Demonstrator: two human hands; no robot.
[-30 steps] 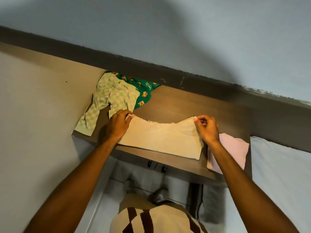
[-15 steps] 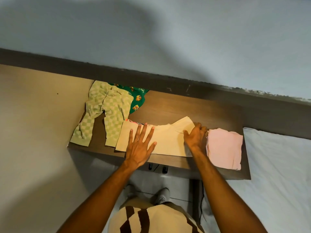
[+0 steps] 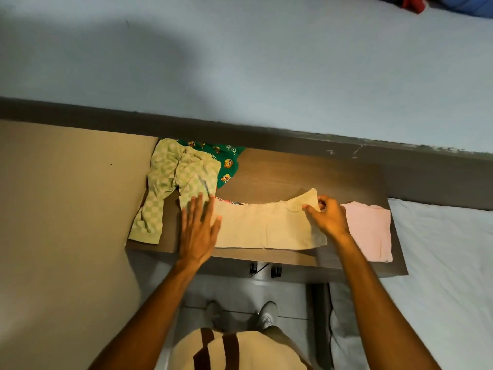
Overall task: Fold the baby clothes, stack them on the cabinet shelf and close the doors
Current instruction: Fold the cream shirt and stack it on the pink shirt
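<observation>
A cream baby top (image 3: 266,225) lies spread across the brown cabinet top (image 3: 293,172). My left hand (image 3: 198,231) rests flat with fingers apart on its left end. My right hand (image 3: 326,217) pinches the raised right corner of the cream top between thumb and fingers. A folded pink garment (image 3: 369,231) sits just right of that hand. Green checked baby trousers (image 3: 173,188) lie unfolded at the left, over a green printed garment (image 3: 226,161).
A tan panel (image 3: 66,222) stands to the left of the cabinet top. A white bed sheet (image 3: 440,276) lies at the right. Two dark handles (image 3: 264,269) show under the front edge. My shoes (image 3: 240,313) stand on the floor below.
My left hand slid left along the cream top to its left end. My right hand went from pressing the right end to pinching and lifting its corner.
</observation>
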